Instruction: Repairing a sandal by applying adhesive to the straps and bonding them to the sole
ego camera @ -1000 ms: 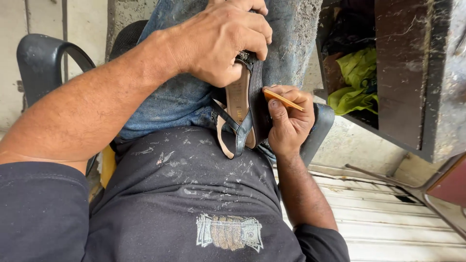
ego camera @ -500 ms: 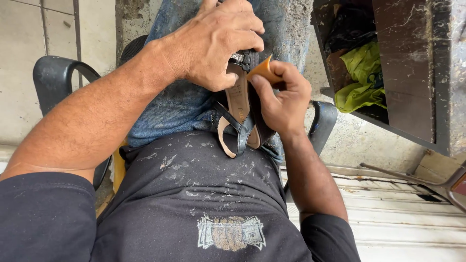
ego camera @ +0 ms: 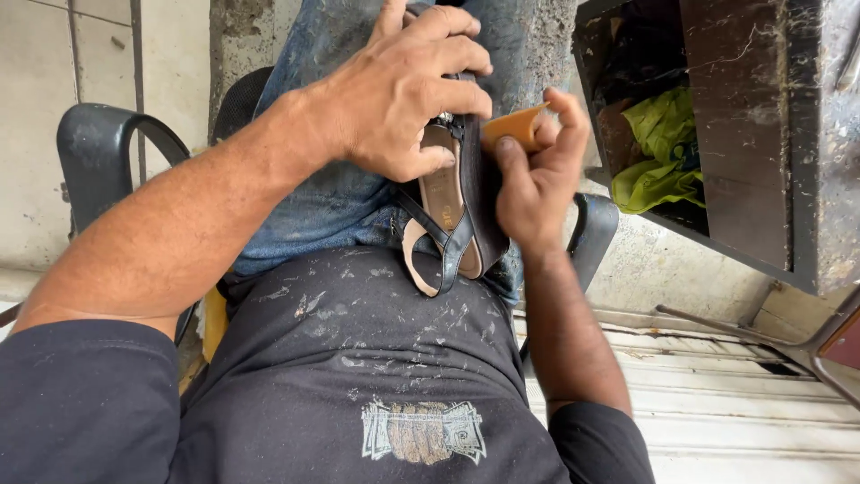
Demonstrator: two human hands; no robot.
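Note:
A black strappy sandal (ego camera: 461, 215) with a tan insole lies on its side on my lap, over blue jeans (ego camera: 322, 193). My left hand (ego camera: 403, 90) presses down on it from above, fingers wrapped over the upper part. My right hand (ego camera: 533, 175) holds a small orange-tan sheet, like sandpaper (ego camera: 515, 127), against the sandal's dark sole edge. The sandal's front half is hidden under my left hand.
I sit in a black plastic chair (ego camera: 98, 152). To the right stands a dark, worn metal cabinet (ego camera: 752, 134) with a yellow-green cloth (ego camera: 658, 152) inside. A metal rod (ego camera: 743, 332) lies on the pale corrugated floor at lower right.
My right hand has moved up and in against the sandal's sole edge with the orange sheet. The view has shifted slightly right. My left hand keeps its hold.

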